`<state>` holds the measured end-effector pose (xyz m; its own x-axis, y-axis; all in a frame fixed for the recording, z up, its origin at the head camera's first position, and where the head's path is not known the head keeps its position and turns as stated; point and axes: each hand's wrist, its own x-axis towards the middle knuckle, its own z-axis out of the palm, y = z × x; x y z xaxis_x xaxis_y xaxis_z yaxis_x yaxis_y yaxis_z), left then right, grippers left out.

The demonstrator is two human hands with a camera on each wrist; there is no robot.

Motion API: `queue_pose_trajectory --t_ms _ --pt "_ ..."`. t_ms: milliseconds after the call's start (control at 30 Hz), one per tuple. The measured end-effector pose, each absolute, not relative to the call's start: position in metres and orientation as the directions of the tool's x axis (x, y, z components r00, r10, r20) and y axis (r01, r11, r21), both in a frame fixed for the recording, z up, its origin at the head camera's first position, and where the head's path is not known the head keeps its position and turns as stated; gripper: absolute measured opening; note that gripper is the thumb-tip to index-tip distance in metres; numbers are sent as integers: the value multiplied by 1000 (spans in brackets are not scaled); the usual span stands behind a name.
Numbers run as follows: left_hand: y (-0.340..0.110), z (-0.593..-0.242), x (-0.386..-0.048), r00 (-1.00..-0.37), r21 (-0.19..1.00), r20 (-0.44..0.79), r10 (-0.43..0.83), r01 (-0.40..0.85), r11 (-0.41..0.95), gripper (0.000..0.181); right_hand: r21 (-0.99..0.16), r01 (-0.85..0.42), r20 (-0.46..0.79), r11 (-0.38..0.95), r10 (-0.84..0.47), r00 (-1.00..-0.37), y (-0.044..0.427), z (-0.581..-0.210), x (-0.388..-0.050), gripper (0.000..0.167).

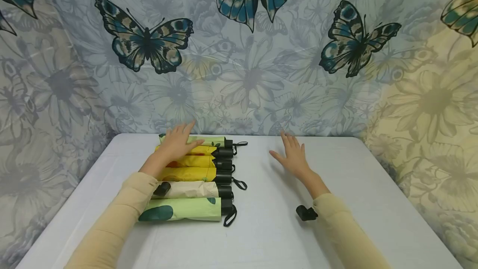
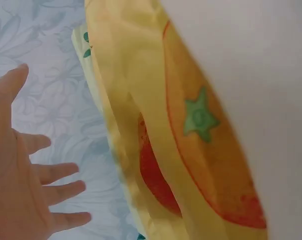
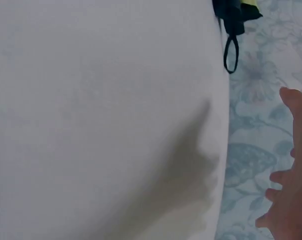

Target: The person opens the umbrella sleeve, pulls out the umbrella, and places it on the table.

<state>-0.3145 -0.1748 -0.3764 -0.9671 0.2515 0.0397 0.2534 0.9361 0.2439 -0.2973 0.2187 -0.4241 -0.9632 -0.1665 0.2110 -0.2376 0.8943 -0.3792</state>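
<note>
Several folded umbrellas lie side by side with black handles to the right. Farthest is a light green umbrella (image 1: 216,141), then three yellow umbrellas (image 1: 192,174), a cream umbrella (image 1: 186,190) and a nearer light green umbrella (image 1: 196,210) with dark green patches. My left hand (image 1: 174,142) is over the far end of the row, fingers spread, holding nothing. In the left wrist view that hand (image 2: 16,185) appears apart from a yellow umbrella (image 2: 126,65) with fruit prints. Right of the row, my right hand (image 1: 293,155) hovers above the table, fingers extended, grasping nothing.
The umbrellas rest on a white table (image 1: 261,235). Black wrist loops (image 1: 230,216) hang off the handles. Behind the table's back edge is a butterfly-and-flower cloth (image 1: 254,74). A small black device (image 1: 307,213) sits at the right wrist.
</note>
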Motion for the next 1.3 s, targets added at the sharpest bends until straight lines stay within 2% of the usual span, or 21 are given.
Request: queue_pose_trajectory --t_ms 267,667,1133,1300 --pt "-188 -376 -298 -951 349 -32 308 278 895 88 -501 -287 218 816 -202 -955 208 -438 -284 86" --pt "-204 -373 -270 -916 457 -77 394 319 831 91 -696 -262 132 669 -239 -962 194 -447 -262 88" --pt "-213 -372 -240 -863 643 -47 503 359 676 88 -787 -196 40 584 -269 -962 175 -446 -238 85" --pt "-217 -373 -235 -832 660 -12 555 410 629 82 -816 -207 43 540 -300 -953 168 -445 -231 81"
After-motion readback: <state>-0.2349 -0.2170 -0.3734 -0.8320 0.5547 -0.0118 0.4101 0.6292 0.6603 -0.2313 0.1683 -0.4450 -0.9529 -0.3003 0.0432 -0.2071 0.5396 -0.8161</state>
